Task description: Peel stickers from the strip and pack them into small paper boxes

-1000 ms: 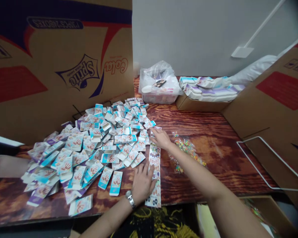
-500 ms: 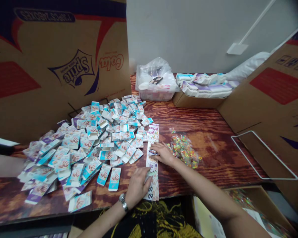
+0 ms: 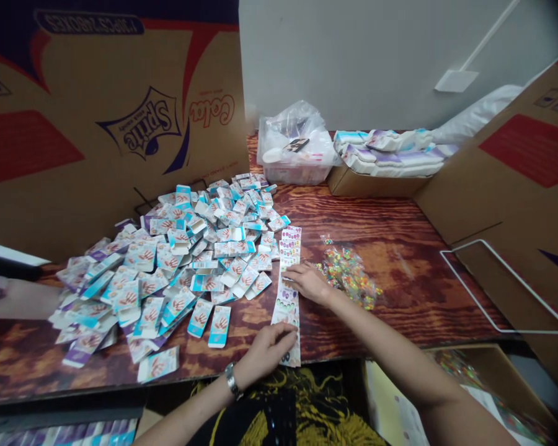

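Note:
A long white strip of colourful nail stickers [image 3: 289, 272] lies lengthwise on the wooden table [image 3: 400, 248]. My left hand [image 3: 266, 350] rests on the strip's near end at the table edge, fingers curled over it. My right hand [image 3: 310, 283] lies on the strip's middle, fingers flat and pressing it down. Left of the strip spreads a big heap of small flat blue, white and purple carton boxes [image 3: 177, 260]. Right of my right hand sits a clear packet of bright coloured bits [image 3: 348, 275].
Large cardboard sheets stand at the left [image 3: 97, 124] and at the right [image 3: 516, 173]. At the back are a plastic tub in a clear bag [image 3: 295, 155] and an open carton of stacked packs [image 3: 385, 167]. A white wire frame [image 3: 502, 285] lies at the right.
My right hand has drawn back from the strip's far end to its middle. My left hand has slid nearer, to the strip's near end. The camera shifted slightly.

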`<state>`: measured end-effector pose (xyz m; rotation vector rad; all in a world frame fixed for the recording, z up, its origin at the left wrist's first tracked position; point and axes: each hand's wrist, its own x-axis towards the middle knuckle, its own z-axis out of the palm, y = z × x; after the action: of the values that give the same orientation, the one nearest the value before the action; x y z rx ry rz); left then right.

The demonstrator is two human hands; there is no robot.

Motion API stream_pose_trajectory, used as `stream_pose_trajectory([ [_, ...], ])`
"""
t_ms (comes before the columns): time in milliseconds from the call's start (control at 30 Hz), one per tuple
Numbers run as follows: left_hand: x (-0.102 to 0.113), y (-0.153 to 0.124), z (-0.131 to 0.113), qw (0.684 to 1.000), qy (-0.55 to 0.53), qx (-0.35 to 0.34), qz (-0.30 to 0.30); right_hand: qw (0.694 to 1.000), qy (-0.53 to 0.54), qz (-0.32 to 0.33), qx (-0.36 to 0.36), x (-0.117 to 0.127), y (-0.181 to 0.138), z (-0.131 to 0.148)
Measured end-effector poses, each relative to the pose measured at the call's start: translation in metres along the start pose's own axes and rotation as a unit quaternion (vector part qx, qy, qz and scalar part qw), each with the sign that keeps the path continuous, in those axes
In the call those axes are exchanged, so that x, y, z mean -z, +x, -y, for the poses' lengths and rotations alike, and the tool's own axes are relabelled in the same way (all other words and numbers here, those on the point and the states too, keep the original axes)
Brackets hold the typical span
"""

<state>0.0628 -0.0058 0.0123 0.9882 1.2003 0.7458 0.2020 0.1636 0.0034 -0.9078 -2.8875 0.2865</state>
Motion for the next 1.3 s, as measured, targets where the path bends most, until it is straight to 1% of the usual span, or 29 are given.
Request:
stream_pose_trajectory([
  [33,0.0,0.001,-0.002,0.996,-0.085,0.039,0.009,1.0,0.0,-0.004,-0.003,0.008,-0.003,0.003],
  [67,0.0,0.002,-0.005,0.982,-0.174,0.076,0.016,1.0,0.002,-0.016,-0.004,0.017,-0.007,0.007],
  [100,0.0,0.005,-0.01,0.96,-0.258,0.102,0.021,1.0,0.007,-0.029,0.002,0.027,-0.014,0.014],
  [133,0.001,0.009,-0.015,0.938,-0.329,0.109,0.025,0.998,0.018,-0.052,0.016,0.036,-0.022,0.023],
  [167,0.002,0.013,-0.021,0.918,-0.383,0.099,0.027,0.996,0.036,-0.073,0.043,0.045,-0.031,0.034],
  [200,0.003,0.018,-0.027,0.904,-0.419,0.084,0.028,0.992,0.057,-0.078,0.079,0.053,-0.041,0.046],
  [233,0.005,0.023,-0.033,0.896,-0.438,0.072,0.026,0.988,0.079,-0.068,0.111,0.061,-0.051,0.058],
  [300,0.008,0.031,-0.043,0.896,-0.438,0.067,0.009,0.977,0.138,-0.028,0.16,0.071,-0.067,0.078],
  [367,0.011,0.032,-0.048,0.925,-0.378,0.045,-0.024,0.965,0.208,-0.01,0.157,0.078,-0.073,0.087],
  [400,0.012,0.031,-0.05,0.941,-0.335,0.019,-0.043,0.961,0.238,-0.022,0.138,0.08,-0.072,0.088],
  [467,0.015,0.024,-0.052,0.963,-0.259,-0.04,-0.069,0.957,0.267,-0.078,0.082,0.082,-0.063,0.081],
  [533,0.018,0.016,-0.052,0.978,-0.185,-0.078,-0.049,0.957,0.258,-0.132,0.03,0.082,-0.049,0.069],
  [600,0.019,0.01,-0.05,0.99,-0.103,-0.099,-0.013,0.959,0.232,-0.161,0.0,0.078,-0.037,0.061],
  [633,0.019,0.009,-0.047,0.992,-0.071,-0.102,-0.002,0.96,0.217,-0.175,-0.009,0.076,-0.033,0.059],
  [667,0.019,0.009,-0.044,0.993,-0.065,-0.096,0.001,0.96,0.201,-0.194,-0.014,0.072,-0.032,0.06],
  [700,0.018,0.009,-0.042,0.993,-0.094,-0.075,-0.004,0.96,0.179,-0.217,-0.013,0.068,-0.032,0.063],
  [733,0.016,0.01,-0.039,0.988,-0.147,-0.047,-0.013,0.96,0.153,-0.236,-0.002,0.064,-0.034,0.068],
  [767,0.016,0.011,-0.038,0.976,-0.214,-0.019,-0.022,0.961,0.123,-0.247,0.02,0.06,-0.038,0.073],
  [833,0.015,0.012,-0.037,0.936,-0.35,0.017,-0.027,0.965,0.06,-0.242,0.078,0.051,-0.047,0.085],
  [900,0.016,0.011,-0.039,0.899,-0.438,0.023,0.012,0.968,0.011,-0.225,0.114,0.042,-0.054,0.093],
  [967,0.017,0.009,-0.04,0.88,-0.47,0.028,0.068,0.968,-0.008,-0.221,0.12,0.035,-0.059,0.094],
  [1000,0.018,0.009,-0.04,0.881,-0.466,0.032,0.075,0.969,0.001,-0.217,0.117,0.032,-0.06,0.092],
  [1033,0.018,0.009,-0.038,0.889,-0.452,0.032,0.059,0.972,0.023,-0.205,0.11,0.031,-0.061,0.09],
  [1067,0.017,0.009,-0.036,0.902,-0.43,0.028,0.028,0.976,0.06,-0.185,0.098,0.031,-0.062,0.087],
  [1133,0.015,0.009,-0.031,0.929,-0.37,0.016,-0.028,0.976,0.162,-0.139,0.048,0.034,-0.062,0.083],
  [1167,0.014,0.01,-0.029,0.941,-0.336,0.01,-0.04,0.97,0.211,-0.121,0.011,0.036,-0.062,0.082],
  [1233,0.011,0.01,-0.025,0.958,-0.285,0.005,-0.031,0.955,0.271,-0.107,-0.056,0.038,-0.062,0.083],
  [1267,0.011,0.01,-0.023,0.962,-0.272,0.005,-0.024,0.953,0.276,-0.103,-0.076,0.038,-0.062,0.083],
  [1300,0.01,0.01,-0.022,0.963,-0.268,0.012,-0.015,0.956,0.266,-0.093,-0.082,0.037,-0.062,0.082],
])
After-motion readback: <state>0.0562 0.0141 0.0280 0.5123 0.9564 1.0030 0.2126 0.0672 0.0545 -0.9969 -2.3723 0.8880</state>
